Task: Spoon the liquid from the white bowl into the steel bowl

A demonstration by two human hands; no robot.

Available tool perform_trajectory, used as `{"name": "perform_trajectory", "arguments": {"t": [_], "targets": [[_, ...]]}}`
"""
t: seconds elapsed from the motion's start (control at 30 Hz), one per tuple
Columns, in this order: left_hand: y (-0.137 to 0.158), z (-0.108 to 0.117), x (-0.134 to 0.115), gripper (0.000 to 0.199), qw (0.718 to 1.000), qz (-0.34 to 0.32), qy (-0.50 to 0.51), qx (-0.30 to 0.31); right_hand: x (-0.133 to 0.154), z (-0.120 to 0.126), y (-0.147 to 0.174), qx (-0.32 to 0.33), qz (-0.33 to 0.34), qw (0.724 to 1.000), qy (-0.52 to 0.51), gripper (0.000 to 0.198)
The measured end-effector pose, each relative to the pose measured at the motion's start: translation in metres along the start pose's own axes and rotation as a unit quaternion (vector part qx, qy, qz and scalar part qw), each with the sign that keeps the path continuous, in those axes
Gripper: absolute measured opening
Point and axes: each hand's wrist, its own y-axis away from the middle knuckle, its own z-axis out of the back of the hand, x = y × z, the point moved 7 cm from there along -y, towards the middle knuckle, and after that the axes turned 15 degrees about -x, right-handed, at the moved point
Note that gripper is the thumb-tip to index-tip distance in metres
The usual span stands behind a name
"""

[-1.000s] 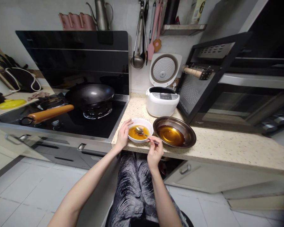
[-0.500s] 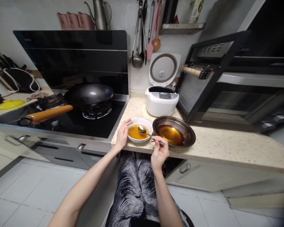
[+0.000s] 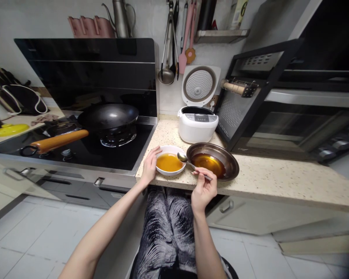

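Note:
A white bowl (image 3: 171,173) of amber liquid (image 3: 169,162) stands at the counter's front edge. My left hand (image 3: 150,166) grips its left rim, thumb hidden from sight. In my right hand (image 3: 204,192), a metal spoon (image 3: 182,157) is pinched by its handle. The spoon's head is at the white bowl's right rim, close to the dark metal bowl; I cannot tell whether it touches either. That dark metal bowl (image 3: 232,162) sits just to the right, also with amber liquid in it, and the spoon's handle crosses in front of its left side.
Behind the bowls is a white rice cooker (image 3: 197,130) with its lid up. A black wok (image 3: 109,116) with a wooden handle (image 3: 59,140) rests on the stove at left. To the right stands a rack (image 3: 235,93) with an oven (image 3: 293,131). Utensils (image 3: 166,75) hang on the wall.
My right hand has moved right with the spoon, whose head has gone from over the middle of the white bowl to its right rim. The left hand stays on the bowl.

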Motion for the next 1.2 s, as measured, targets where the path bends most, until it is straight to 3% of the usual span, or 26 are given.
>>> {"name": "perform_trajectory", "arguments": {"t": [0.43, 0.7, 0.93, 1.1, 1.2], "targets": [[0.000, 0.000, 0.004, 0.046, 1.000, -0.003, 0.004, -0.003, -0.008, 0.017, -0.019, -0.023, 0.051, 0.998, 0.035, 0.010], [0.001, 0.000, 0.004, 0.046, 1.000, 0.000, 0.007, -0.004, -0.010, 0.014, -0.019, 0.045, 0.141, 0.985, 0.083, 0.011], [0.000, 0.000, 0.004, 0.045, 1.000, 0.003, 0.007, -0.005, -0.001, 0.001, -0.018, 0.150, 0.227, 0.958, 0.088, 0.024], [0.000, 0.000, 0.002, 0.046, 1.000, 0.004, 0.005, -0.006, -0.003, -0.001, -0.015, 0.195, 0.231, 0.949, 0.086, 0.031], [0.000, 0.000, 0.001, 0.045, 1.000, 0.003, 0.005, -0.006, -0.004, 0.000, -0.015, 0.182, 0.218, 0.954, 0.092, 0.027]]}}
